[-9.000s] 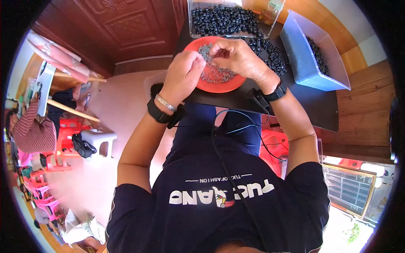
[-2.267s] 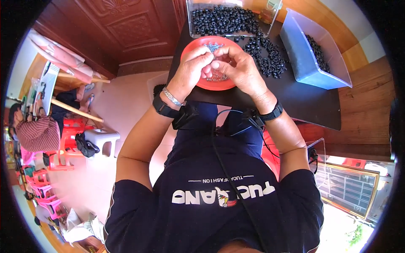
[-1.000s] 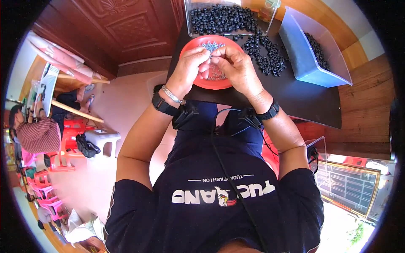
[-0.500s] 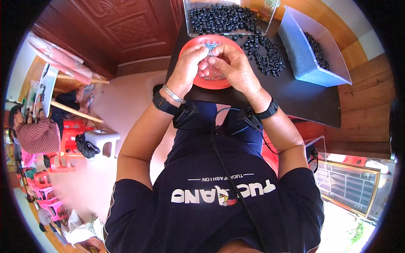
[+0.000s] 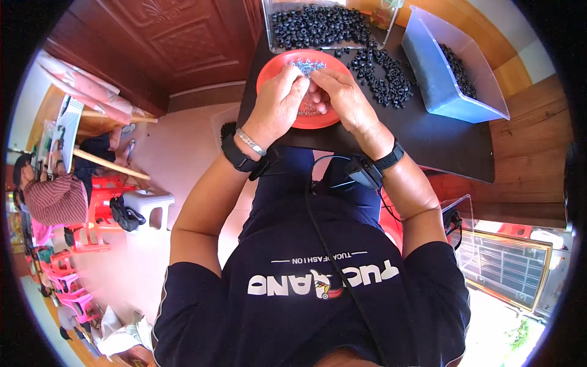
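Both hands meet over a round orange-red dish (image 5: 274, 63) on the dark table. Small shiny silver metal pieces (image 5: 307, 65) lie in the dish, at its far side and again near its front. My left hand (image 5: 280, 103) has thumb and fingers pinched together. Close beside it, my right hand (image 5: 343, 101) is also closed, its thumb and forefinger reaching toward the left fingertips. Whatever sits between the fingers is hidden by the hands. Each wrist wears a black strap with a small device, and a silver bracelet (image 5: 251, 142) circles the left one.
Small black ring-like parts (image 5: 386, 78) are heaped on the dark table (image 5: 440, 142), spilling from a clear bin (image 5: 267, 27) at the back. A bluish translucent bin (image 5: 449, 103) with more stands right. Stools (image 5: 147, 200) and a seated person (image 5: 58, 199) are far left.
My hands have turned slightly, with the fingers drawn lower and the right hand's back now more in view. The left hand has shifted a little nearer to me.
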The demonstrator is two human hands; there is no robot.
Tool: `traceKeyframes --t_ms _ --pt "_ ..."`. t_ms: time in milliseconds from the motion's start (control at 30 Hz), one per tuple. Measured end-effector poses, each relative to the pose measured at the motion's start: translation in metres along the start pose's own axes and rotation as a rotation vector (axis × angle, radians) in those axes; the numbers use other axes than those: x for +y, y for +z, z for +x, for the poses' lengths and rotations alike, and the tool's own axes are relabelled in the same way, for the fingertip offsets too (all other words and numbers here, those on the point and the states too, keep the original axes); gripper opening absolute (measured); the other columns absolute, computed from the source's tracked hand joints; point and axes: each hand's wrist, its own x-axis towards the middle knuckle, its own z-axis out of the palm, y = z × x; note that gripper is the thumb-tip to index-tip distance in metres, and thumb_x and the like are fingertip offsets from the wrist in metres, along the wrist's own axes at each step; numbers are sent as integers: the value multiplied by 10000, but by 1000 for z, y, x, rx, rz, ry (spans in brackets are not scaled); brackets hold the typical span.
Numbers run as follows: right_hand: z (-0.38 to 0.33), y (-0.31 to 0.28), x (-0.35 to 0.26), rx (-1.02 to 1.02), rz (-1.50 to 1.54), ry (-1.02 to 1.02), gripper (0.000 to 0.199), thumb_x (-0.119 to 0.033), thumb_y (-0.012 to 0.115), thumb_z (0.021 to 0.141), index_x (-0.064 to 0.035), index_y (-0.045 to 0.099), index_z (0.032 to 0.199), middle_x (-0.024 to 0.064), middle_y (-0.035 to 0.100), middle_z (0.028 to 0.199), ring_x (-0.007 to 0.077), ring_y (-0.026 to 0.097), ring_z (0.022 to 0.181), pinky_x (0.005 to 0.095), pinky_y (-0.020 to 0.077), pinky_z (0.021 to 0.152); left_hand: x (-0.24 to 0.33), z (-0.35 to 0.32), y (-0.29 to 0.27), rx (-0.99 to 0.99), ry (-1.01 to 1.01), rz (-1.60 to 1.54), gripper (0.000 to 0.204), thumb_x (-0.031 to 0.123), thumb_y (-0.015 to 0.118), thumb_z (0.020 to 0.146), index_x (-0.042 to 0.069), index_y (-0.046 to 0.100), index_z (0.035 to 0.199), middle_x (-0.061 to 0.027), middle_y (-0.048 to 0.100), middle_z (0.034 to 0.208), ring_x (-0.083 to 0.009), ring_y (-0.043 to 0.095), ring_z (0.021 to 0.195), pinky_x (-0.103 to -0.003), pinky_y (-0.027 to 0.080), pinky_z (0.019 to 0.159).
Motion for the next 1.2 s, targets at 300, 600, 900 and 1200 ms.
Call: traceKeyframes --t_ms 300,600,900,1200 --pt "-3 -2 8 23 -350 -271 311 -271 489 976 -8 596 847 83 596 656 164 599 620 322 474 589 4 -4 -1 40 152 349 91 84 512 899 5 479 928 -205 569 816 -398 586 808 -445 460 704" --pt "-5 -1 1 137 -617 -347 165 -167 562 963 -23 630 919 -8 596 771 48 502 721 243 458 662 -12 -2 -4 -26 -45 75 171 169 477 926 9 503 870 -154 545 721 -299 584 667 -383 459 619" --pt "-5 -7 1 -72 -325 -481 190 4 591 895 -31 658 1070 10 672 956 68 606 883 242 499 814 -15 5 -20 -236 -435 -534 179 205 475 937 51 557 898 -5 519 729 -129 553 683 -256 438 647" --pt "-1 -4 6 222 -889 -793 154 -163 608 883 -28 627 954 165 656 818 311 656 735 361 518 679 -18 4 -11 -179 -445 -449 167 188 474 947 49 562 915 -3 520 733 -118 546 670 -244 439 634"
